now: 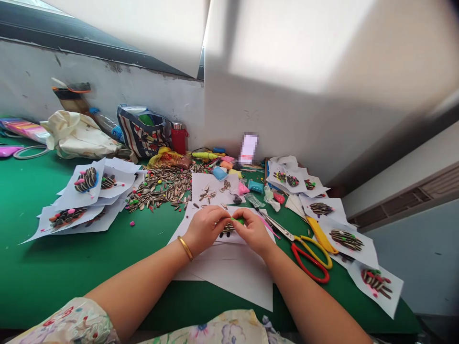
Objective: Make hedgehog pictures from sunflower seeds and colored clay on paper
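Pinching a green piece (238, 221) above a striped seed figure (227, 228)

Our right hand (254, 231) grips the green piece between thumb and fingertips; our left hand (210, 227) is closed beside it, thumb and finger together, though we cannot tell whether it holds anything. Beneath our fingers, partly hidden, the seed figure lies on white paper (247, 274), its dark seeds streaked pale, with small black bits along the edge nearest us. Just beyond, loose seeds sit on another white sheet (215, 180), with colored packets (255, 186) near its right side. The scissors (282, 228) lie right of our hands, red and yellow at the handles. To the left spreads a seed heap (165, 188), and figures on papers (86, 180) flank us on both sides, striped and dotted pink, green and red
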The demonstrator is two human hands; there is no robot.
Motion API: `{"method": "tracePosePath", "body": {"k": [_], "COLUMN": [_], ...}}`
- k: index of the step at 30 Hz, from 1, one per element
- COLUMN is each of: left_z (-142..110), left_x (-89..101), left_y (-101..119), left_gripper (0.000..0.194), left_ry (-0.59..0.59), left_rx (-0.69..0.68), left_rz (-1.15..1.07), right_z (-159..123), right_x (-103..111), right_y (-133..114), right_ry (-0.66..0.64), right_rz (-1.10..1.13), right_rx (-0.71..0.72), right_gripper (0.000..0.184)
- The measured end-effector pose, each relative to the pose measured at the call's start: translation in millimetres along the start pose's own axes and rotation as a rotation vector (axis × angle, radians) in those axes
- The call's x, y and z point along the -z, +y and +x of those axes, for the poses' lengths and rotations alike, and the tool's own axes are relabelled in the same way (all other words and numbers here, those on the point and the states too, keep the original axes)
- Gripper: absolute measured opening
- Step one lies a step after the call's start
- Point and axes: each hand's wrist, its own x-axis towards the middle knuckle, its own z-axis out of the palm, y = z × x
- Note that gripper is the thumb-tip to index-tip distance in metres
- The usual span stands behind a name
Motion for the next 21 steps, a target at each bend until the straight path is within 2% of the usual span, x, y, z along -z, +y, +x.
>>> {"method": "tracePosePath", "body": {"k": [6, 14, 21], "left_z": [1, 2, 4], "left_x": [1.3, 1.3, -2.7], "left_y": [0, -12, -12], "left_gripper": [0.012, 0.020, 0.038], "left_ry": [0.002, 0.066, 0.039], "left_rx": [0.089, 0.245, 0.500], "left_rz": [-0.025, -0.189, -0.619], "right_z": [1, 4, 9], "right_x": [3, 13, 28], "right_y": [-2, 8, 11], "right_ry": [0.048, 0.120, 0.234], "right_rz": [-0.065, -0.016, 0.019], "right_rx": [0.023, -0.018, -0.024], "right_gripper": [0.012, 0.018, 0.027]}}
